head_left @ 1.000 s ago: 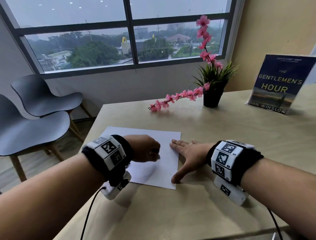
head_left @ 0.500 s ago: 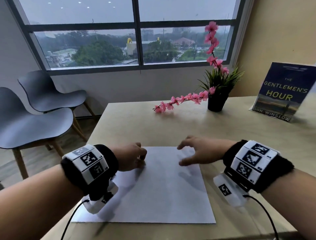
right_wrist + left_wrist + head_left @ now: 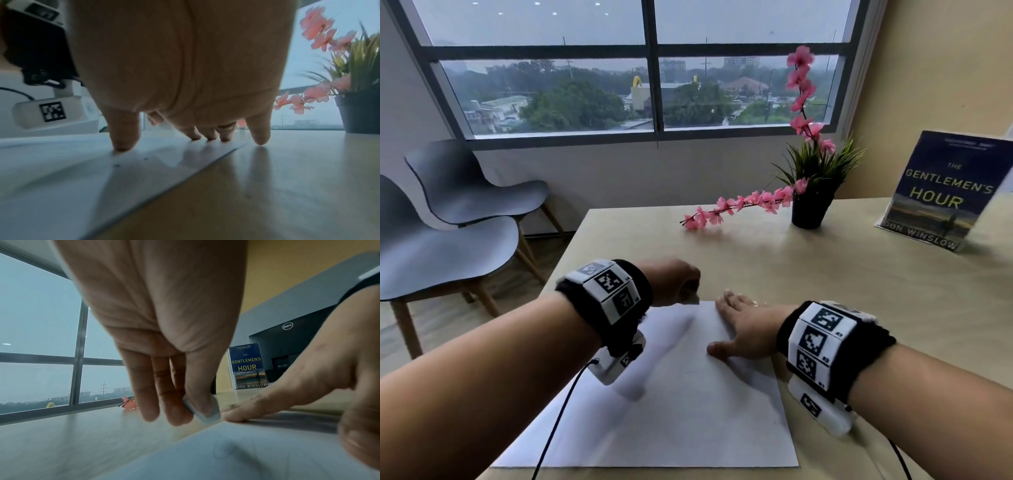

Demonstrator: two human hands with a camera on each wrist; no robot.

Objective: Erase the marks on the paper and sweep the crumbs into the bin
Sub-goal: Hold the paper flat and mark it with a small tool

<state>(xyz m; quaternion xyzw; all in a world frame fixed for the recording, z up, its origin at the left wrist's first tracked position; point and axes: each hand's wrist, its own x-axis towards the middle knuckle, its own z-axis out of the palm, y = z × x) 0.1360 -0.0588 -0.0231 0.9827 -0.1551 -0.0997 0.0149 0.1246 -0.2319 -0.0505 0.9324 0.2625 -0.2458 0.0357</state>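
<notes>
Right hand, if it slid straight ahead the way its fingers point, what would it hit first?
Probably nothing near: the right hand lies flat on the paper, pointing toward the window. Bare table lies ahead; the pink flower spray looks closest, though depth is unclear.

The right hand (image 3: 748, 330) lies flat on the far right corner of the paper (image 3: 681, 404); the left hand (image 3: 676, 282) hovers curled at its far edge, on the table (image 3: 876, 291).

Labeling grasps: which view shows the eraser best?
Left wrist. There the eraser shows as a pale block pinched in the left hand, above the paper's edge. In the head view the fist hides it; the right wrist view doesn't show it.
</notes>
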